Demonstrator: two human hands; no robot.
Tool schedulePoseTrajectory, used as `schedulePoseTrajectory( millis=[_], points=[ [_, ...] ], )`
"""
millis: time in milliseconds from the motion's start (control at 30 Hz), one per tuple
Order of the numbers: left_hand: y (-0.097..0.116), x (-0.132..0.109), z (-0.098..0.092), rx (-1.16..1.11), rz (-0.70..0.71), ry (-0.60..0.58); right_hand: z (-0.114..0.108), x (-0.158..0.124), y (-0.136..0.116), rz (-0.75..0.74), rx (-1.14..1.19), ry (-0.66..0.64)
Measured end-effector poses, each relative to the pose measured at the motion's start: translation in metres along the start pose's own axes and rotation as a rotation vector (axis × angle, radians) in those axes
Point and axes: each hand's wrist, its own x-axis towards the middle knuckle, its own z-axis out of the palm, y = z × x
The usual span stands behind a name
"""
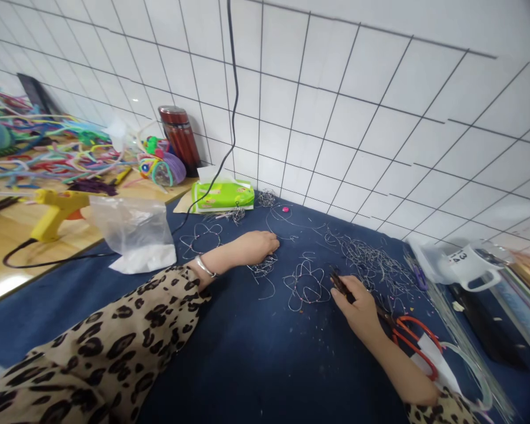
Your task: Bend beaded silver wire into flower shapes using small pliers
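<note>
Leopard-print cloth fills the lower left — the left sleeve (128, 330), nearest the camera, its forearm reaching toward the middle of the frame. Between and a little below the two hands, at the frame's centre right, a wire flower (308, 302) with small pink beads lies on the dark blue tabletop (265, 365). It is roundish, so it has no clear long axis; the right hand (355, 303) is nearer, just beside its right edge. That hand is wrapped around dark pliers (344, 288), which slant toward the upper left, their tip beside the flower's petals. The left hand (258, 246) is up and to the left of the flower, fingers bent downward beside a small wire bunch (265, 268); whether they pinch a strand I cannot tell.

Much is hard to read: the pliers' tip is dark against the cloth, and the wire tangle (371, 262) at centre right blurs into single grey strands. A second wire flower (198, 237), left of centre, is partly hidden by the left forearm. Orange-handled scissors (417, 344) at lower right have their blades mostly covered, and the right sleeve (441, 409) is cut off by the bottom edge.
</note>
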Motion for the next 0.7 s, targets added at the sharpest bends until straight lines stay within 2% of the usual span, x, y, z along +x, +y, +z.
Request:
schedulePoseTrajectory(
  millis=[167,267,500,600,700],
  points=[
    [0.003,-0.005,-0.021,0.068,-0.044,0.087,0.001,0.0,0.002,0.01,-0.003,-0.003],
    [0.006,-0.008,-0.035,0.009,-0.054,0.084,0.001,0.0,0.004,0.001,0.008,0.001],
    [0.01,-0.013,-0.06,-0.337,0.003,0.001,0.002,-0.002,0.006,-0.016,0.0,0.022],
    [0.007,-0.016,-0.061,-0.507,-0.023,-0.071,0.002,-0.003,0.004,-0.012,-0.015,0.032],
    [-0.001,-0.017,-0.054,-0.74,-0.078,-0.153,0.001,-0.002,0.002,-0.021,-0.023,0.027]
  ],
)
